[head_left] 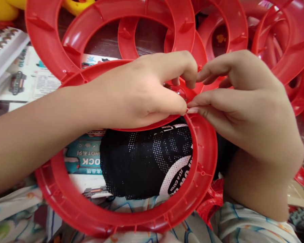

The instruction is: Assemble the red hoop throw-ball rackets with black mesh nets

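A large red plastic ring (131, 216) lies tilted in front of me, over my lap. My left hand (144, 91) rests on its upper rim, fingers curled and pinched on the rim near a small shiny part that I cannot make out. My right hand (245, 101) meets it from the right, thumb and fingers pinched on the same spot of the rim. Through the ring shows a black mesh cloth (147, 162) with white print.
Several more red rings (111, 20) are piled behind and to the right. A printed box (83, 158) lies under the ring. A white tray of small parts (2, 47) sits far left, something yellow (2, 8) at the top left.
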Tool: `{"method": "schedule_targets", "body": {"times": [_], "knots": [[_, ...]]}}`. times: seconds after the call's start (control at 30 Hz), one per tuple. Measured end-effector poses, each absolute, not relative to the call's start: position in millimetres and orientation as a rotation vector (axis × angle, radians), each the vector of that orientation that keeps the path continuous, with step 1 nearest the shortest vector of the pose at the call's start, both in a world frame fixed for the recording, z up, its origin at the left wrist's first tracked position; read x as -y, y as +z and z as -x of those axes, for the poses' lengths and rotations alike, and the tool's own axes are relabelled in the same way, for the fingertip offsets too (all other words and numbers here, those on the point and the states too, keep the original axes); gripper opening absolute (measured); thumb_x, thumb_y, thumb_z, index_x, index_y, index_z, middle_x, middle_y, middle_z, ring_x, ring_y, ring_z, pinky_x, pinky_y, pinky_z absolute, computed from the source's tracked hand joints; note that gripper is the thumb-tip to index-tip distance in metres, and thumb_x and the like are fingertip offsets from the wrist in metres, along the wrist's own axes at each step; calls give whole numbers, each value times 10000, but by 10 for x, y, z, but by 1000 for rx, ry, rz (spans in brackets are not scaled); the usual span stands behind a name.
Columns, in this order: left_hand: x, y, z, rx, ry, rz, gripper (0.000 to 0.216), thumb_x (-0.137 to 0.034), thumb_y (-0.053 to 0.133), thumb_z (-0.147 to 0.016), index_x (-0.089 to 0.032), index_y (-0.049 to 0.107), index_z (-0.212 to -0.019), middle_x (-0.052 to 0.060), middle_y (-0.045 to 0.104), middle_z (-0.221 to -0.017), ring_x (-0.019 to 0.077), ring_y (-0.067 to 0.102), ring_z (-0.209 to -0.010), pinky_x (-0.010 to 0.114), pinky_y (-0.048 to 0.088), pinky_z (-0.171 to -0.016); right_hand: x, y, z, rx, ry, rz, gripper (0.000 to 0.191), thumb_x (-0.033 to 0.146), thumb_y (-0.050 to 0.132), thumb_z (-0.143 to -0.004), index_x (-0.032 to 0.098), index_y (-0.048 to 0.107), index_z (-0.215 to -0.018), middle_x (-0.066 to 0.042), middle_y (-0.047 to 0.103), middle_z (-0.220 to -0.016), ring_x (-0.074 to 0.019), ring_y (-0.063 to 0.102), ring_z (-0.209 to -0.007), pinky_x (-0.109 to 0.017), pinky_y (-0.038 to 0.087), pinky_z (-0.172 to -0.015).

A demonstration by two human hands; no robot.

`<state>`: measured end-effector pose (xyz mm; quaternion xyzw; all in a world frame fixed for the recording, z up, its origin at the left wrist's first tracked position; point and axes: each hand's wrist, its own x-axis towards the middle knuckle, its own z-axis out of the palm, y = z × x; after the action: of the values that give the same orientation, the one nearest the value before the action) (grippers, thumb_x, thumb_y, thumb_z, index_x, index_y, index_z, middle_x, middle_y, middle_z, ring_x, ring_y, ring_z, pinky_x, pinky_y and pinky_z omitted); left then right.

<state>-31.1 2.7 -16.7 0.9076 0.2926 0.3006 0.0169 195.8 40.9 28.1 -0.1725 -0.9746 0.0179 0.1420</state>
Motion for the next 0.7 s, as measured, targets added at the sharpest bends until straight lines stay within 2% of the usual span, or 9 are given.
{"method": "schedule_targets", "body": {"times": [0.1,0.2,0.37,0.53,0.63,0.7], "knots": [[-24,-167,313,-932,924,-2757,348,-365,464,-1019,-210,744,-883,67,651,-1214,203,646,-1072,381,509,-876,-380,305,-1924,2824,0,591,88,212,564,-963,173,603,-894,-135,596,-1214,-277,582,-1109,-463,518,-941],[-30,-164,318,-1020,895,-2557,186,-377,558,-940,-274,696,-1009,-2,650,-1184,209,639,-1104,369,508,-891,-347,338,-1880,2806,37,778,115,147,571,-936,212,545,-845,-50,610,-1203,-237,571,-1093,-406,485,-927],[-25,-132,285,-1091,865,-2360,256,-396,565,-881,-247,611,-1083,2,652,-1129,230,633,-1081,344,504,-818,-312,354,-1834,2765,114,913,193,71,562,-910,249,560,-835,43,609,-1183,-173,559,-1097,-340,455,-942],[2,-87,224,-1187,847,-2280,281,-445,543,-876,-237,636,-1041,-3,642,-1082,224,639,-1036,340,493,-805,-312,348,-1819,2740,162,900,190,88,634,-876,248,563,-804,32,619,-1158,-186,577,-1100,-337,482,-934],[-18,-103,248,-1176,829,-2321,259,-440,552,-873,-260,657,-1027,2,644,-1083,245,639,-1036,366,495,-824,-353,339,-1865,2780,122,816,120,204,641,-911,252,574,-824,-6,600,-1199,-213,574,-1133,-377,502,-972],[-45,-134,287,-1120,821,-2456,236,-433,547,-912,-267,681,-1013,18,640,-1134,255,632,-1051,402,484,-860,-393,326,-1927,2843,119,658,73,267,585,-957,244,606,-892,-69,569,-1255,-232,550,-1201,-407,497,-1025]]}}
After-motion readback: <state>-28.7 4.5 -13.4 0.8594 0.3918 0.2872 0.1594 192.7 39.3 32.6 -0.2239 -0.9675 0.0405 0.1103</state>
